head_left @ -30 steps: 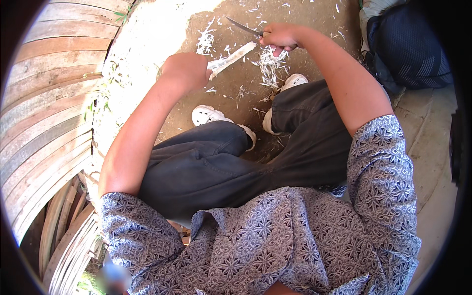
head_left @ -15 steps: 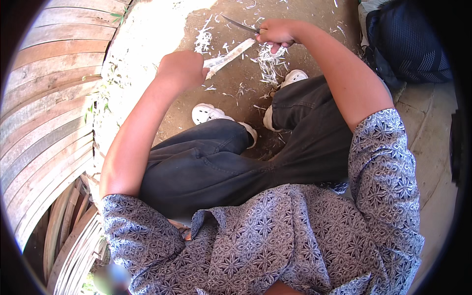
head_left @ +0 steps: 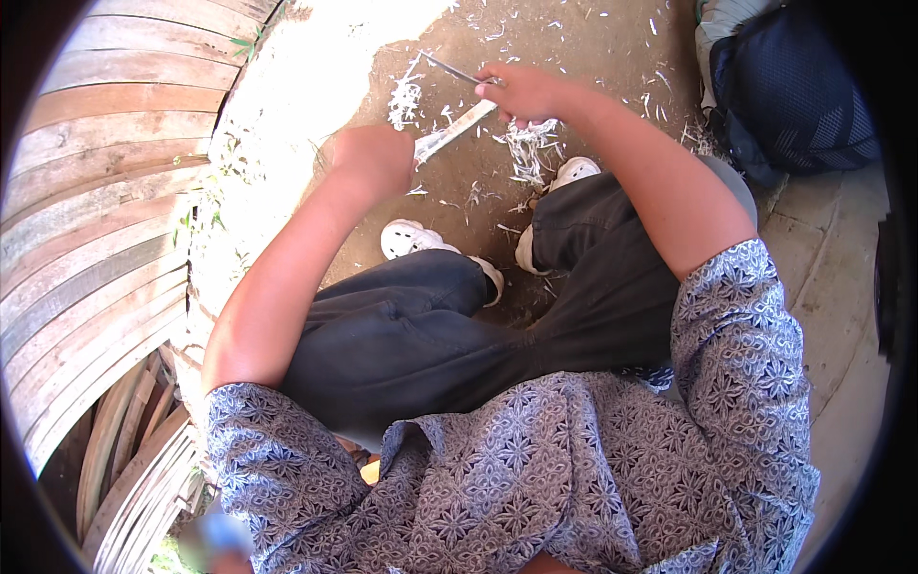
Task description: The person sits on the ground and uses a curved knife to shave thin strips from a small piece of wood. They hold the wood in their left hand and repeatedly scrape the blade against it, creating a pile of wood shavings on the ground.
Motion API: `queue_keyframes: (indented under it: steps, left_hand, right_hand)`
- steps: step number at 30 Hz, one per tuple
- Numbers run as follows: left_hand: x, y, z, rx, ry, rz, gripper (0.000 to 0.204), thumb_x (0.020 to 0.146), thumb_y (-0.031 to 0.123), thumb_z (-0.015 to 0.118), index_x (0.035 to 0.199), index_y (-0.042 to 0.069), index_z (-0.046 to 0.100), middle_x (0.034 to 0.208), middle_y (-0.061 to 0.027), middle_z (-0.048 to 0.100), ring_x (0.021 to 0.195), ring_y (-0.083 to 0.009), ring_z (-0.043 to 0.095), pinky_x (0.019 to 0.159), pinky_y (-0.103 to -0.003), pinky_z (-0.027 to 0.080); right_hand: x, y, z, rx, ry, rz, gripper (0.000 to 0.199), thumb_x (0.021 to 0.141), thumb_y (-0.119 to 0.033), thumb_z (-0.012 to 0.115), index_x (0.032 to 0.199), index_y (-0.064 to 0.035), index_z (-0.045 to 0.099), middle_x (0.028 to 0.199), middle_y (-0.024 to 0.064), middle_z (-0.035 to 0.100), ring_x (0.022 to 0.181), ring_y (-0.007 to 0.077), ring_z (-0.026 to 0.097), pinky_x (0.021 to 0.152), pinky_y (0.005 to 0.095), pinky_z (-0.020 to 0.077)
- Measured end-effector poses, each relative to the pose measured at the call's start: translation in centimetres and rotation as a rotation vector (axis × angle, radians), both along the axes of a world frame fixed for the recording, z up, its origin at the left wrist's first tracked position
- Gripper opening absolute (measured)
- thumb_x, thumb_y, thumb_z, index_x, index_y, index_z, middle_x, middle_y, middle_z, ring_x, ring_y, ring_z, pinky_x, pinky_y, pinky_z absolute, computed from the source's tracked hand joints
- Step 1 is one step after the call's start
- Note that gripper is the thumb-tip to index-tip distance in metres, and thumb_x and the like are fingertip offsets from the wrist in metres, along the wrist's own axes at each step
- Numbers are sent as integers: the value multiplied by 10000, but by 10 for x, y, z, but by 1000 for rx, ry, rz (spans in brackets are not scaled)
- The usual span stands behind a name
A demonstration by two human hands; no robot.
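No packages, labels, signs or screens show in this view.
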State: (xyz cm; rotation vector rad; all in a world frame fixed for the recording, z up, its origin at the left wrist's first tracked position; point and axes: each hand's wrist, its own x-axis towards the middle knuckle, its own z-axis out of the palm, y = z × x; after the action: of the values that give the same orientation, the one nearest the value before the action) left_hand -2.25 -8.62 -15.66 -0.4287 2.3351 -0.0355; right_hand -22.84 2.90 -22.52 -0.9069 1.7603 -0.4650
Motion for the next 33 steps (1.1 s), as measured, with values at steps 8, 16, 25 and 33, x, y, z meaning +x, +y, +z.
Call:
queue_keyframes:
  steps: [8, 16, 25, 33]
  left_hand:
    - [3, 7, -5, 6, -3, -11, 308, 942, 322, 614, 875, 45, 728, 803, -133, 719, 780, -304, 721, 682, -426, 569]
    - [-5, 10, -5, 15, 5, -49, 271, 924, 296, 638, 880, 44, 729, 813, -141, 718, 794, -310, 719, 694, -427, 568]
    - [3, -5, -7, 61, 37, 86, 311, 938, 330, 631, 957, 32, 720, 869, -173, 717, 846, -337, 707, 753, -444, 557]
    - [-5, -1, -1, 29, -11, 98, 300, 942, 308, 633, 996, 30, 730, 952, -151, 730, 919, -318, 712, 792, -434, 567]
  right_hand:
    - [96, 43, -7, -128, 146, 90, 360, 1018, -195, 485, 1373, -141, 467, 1079, 205, 686, 1038, 389, 660, 879, 491, 494]
    - [108, 50, -23, -9, 216, 99, 373, 1008, -175, 482, 1375, -140, 423, 1080, 254, 672, 1016, 433, 651, 853, 523, 491]
    - [109, 41, -36, -56, 223, 70, 403, 913, -50, 503, 1312, -98, 478, 1095, 225, 681, 1047, 399, 659, 848, 485, 512]
    - [90, 16, -22, 137, -59, -39, 422, 1000, -193, 473, 1418, -154, 431, 1030, 219, 688, 931, 376, 685, 742, 468, 521]
